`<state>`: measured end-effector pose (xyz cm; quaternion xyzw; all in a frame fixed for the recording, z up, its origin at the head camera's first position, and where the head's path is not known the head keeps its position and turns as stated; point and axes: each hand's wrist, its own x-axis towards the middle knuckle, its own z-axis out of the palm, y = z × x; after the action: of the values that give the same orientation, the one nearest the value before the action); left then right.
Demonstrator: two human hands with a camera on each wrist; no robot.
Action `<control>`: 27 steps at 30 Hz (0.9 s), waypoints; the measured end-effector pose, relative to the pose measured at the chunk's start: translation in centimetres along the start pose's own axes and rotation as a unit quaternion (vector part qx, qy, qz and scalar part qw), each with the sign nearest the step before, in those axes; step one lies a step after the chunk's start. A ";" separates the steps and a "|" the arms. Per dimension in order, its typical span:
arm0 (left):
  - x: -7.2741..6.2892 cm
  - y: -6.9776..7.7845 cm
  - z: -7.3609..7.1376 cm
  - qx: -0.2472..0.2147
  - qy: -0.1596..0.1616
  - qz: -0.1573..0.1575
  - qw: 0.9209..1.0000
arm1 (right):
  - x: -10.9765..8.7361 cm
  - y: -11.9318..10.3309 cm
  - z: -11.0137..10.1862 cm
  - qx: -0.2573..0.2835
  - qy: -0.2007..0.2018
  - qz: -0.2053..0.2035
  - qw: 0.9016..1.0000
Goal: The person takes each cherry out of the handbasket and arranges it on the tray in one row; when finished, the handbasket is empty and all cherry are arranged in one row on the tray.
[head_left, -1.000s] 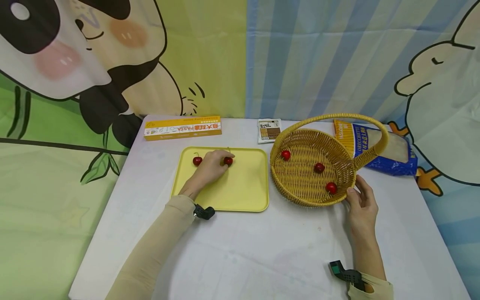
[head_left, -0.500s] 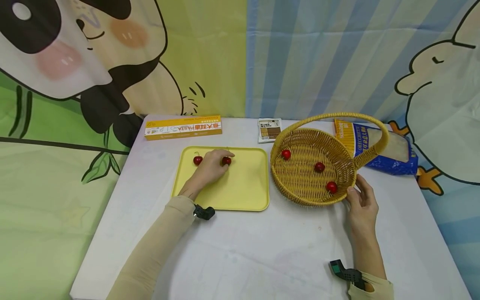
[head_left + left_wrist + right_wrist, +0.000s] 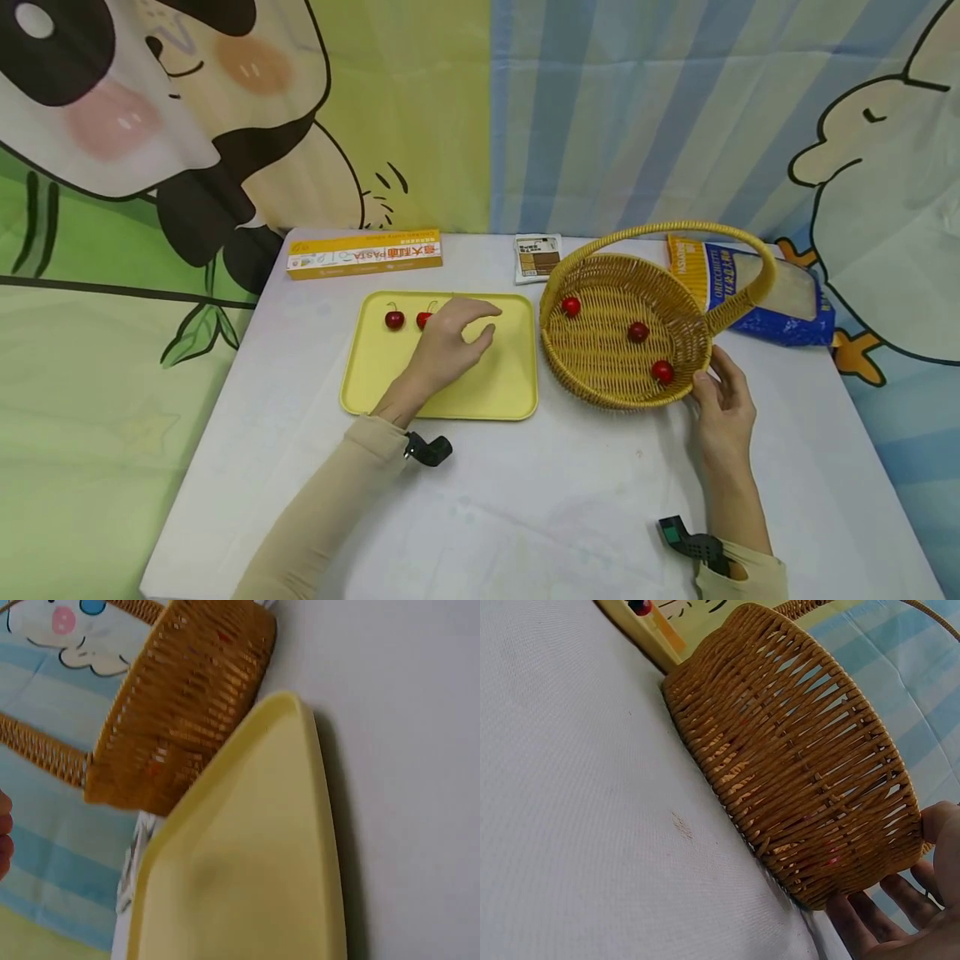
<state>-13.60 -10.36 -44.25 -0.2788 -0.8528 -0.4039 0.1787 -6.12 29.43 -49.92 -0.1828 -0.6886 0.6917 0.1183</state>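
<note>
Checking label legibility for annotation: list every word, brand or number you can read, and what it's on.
"PASTA", "意大利面": long box; its smaller print is too blurred.
"ORECCHIETTE": blue and yellow bag; its other print is too blurred to quote.
Small packet: printed, too small to read.
Tray, basket: no text seen.

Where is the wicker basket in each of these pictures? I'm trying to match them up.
Head view: the wicker basket, right of centre.
Left wrist view: the wicker basket, upper left, cut off by the top edge.
Right wrist view: the wicker basket, seen from the side, centre to upper right.
Shared landmark: the yellow tray, beside it in all three, only a corner showing at top left in the right wrist view.
</note>
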 end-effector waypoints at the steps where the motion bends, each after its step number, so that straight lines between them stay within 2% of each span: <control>1: 0.2 0.8 0.3 -0.008 0.012 0.021 1.000 | 0.1 -0.1 0.1 -0.003 -0.001 0.001 1.000; 4: 0.9 2.9 1.4 -0.028 0.031 0.068 0.997 | 0.3 -0.3 0.2 -0.007 -0.004 0.004 1.000; 6: 1.3 4.1 2.3 -0.034 0.030 0.087 0.995 | 0.4 -0.3 0.3 -0.008 -0.004 0.002 1.000; 8: 1.6 5.1 3.3 -0.035 0.022 0.099 0.994 | 0.5 -0.4 0.4 -0.005 -0.005 0.001 1.000; 11: 2.2 6.2 4.8 -0.031 -0.003 0.100 0.994 | 0.6 -0.4 0.6 -0.004 -0.010 -0.007 1.000; 15: 3.4 7.1 6.8 -0.030 -0.040 0.076 0.996 | 0.7 -0.3 0.6 -0.010 -0.015 -0.021 1.000; 19: 4.6 7.5 8.7 -0.020 -0.051 0.042 0.998 | 0.6 -0.3 0.5 -0.006 -0.014 -0.030 0.999; 22: 5.3 7.9 10.1 -0.003 -0.066 0.005 0.998 | 0.4 -0.3 0.4 -0.005 -0.011 -0.021 1.000; 24: 5.8 8.2 11.0 -0.002 -0.096 -0.022 0.995 | 0.2 -0.2 0.3 -0.008 -0.007 -0.010 1.000; 27: 6.8 8.5 12.2 -0.006 -0.155 -0.060 0.986 | -0.1 -0.1 0.1 -0.010 -0.001 0.002 1.000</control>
<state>-14.63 5.92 -43.09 -0.2877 -0.8829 -0.3706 0.0181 -6.07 29.32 -49.80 -0.1846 -0.6951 0.6854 0.1143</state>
